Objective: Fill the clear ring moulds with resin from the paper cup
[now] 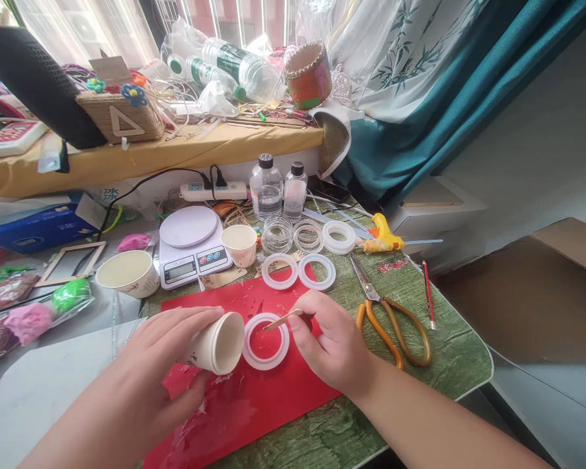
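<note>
My left hand (176, 352) is wrapped round a white paper cup (227, 343), tilted so its mouth faces right. Between the fingers of my right hand (329, 339) is a thin wooden stick (282, 320), its tip over a translucent ring mold (266, 366). That mold lies on a red sheet (293, 410), close to the cup's rim. Two more ring molds, a left one (279, 284) and a right one (317, 285), lie just behind. I cannot make out what the cup contains.
A white digital scale (190, 228) stands behind, between two paper cups (238, 244). Scissors with orange handles (376, 306) lie at right, near a yellow glue gun (385, 234). Two clear bottles (267, 192) and several stacked rings (277, 236) stand at the back.
</note>
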A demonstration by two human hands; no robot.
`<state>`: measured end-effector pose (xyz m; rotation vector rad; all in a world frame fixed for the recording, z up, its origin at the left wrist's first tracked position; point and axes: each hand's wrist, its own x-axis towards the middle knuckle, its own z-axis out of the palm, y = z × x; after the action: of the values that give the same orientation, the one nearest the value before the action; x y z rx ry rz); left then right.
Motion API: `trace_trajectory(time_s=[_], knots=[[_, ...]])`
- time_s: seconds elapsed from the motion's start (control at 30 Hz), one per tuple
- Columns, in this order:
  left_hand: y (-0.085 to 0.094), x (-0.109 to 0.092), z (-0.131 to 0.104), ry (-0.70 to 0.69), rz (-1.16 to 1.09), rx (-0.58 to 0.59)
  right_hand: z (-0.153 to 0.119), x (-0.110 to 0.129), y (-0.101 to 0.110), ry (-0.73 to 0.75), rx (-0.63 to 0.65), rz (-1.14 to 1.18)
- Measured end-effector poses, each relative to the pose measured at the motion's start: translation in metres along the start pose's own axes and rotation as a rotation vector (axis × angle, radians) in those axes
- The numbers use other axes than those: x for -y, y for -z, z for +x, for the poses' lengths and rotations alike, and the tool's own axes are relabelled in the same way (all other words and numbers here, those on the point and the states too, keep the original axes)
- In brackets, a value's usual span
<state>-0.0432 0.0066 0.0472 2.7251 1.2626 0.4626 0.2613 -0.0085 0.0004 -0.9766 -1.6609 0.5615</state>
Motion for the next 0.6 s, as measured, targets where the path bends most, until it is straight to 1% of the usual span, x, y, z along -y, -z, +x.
trace_trajectory(time_s=[0.17, 0.6], knots=[[0.0022, -0.0030, 0.0029, -0.018, 0.000, -0.028, -0.0008, 0.0001, 0.0002, -0.005, 0.006, -0.004], [0.0013, -0.0013, 0.0025, 0.010, -0.045, -0.021, -0.0003, -0.0013, -0.0002, -0.002, 0.010, -0.020]])
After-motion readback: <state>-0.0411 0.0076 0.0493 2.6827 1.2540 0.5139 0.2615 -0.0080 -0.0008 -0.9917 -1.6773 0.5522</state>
